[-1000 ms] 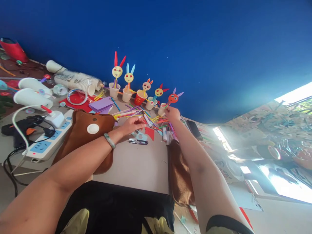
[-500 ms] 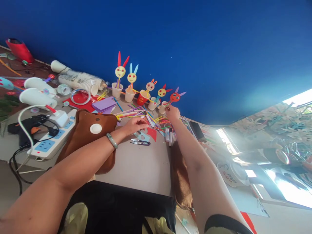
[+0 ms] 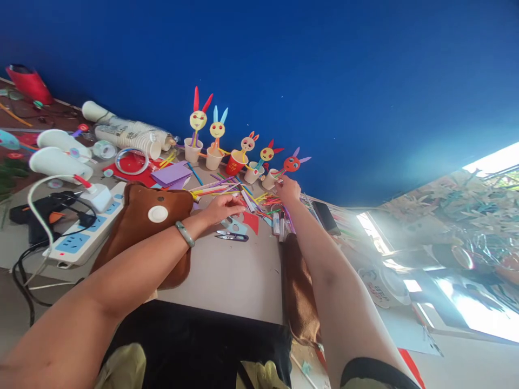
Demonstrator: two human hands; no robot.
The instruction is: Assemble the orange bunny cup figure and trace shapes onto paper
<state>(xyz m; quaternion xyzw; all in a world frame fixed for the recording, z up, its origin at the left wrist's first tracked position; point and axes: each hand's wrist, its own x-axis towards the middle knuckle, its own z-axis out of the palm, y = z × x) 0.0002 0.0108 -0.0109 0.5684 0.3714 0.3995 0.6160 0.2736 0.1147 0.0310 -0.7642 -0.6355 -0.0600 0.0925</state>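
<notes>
**Little has moved since before**

Right grip point(image 3: 288, 189) stays at the rightmost cup point(image 3: 270, 179), far on the tabletop point(image 3: 243, 270), below the orange bunny point(image 3: 292, 162); whether it grasps cannot be told. Left grip point(image 3: 223, 207) lies released on sticks point(image 3: 211, 189), with scissors point(image 3: 231, 236) just nearer.

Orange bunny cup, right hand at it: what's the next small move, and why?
Probably nudge the orange bunny upright with the right hand: it leans further than the other bunnies in the row, and the hand is right at its cup.
</notes>
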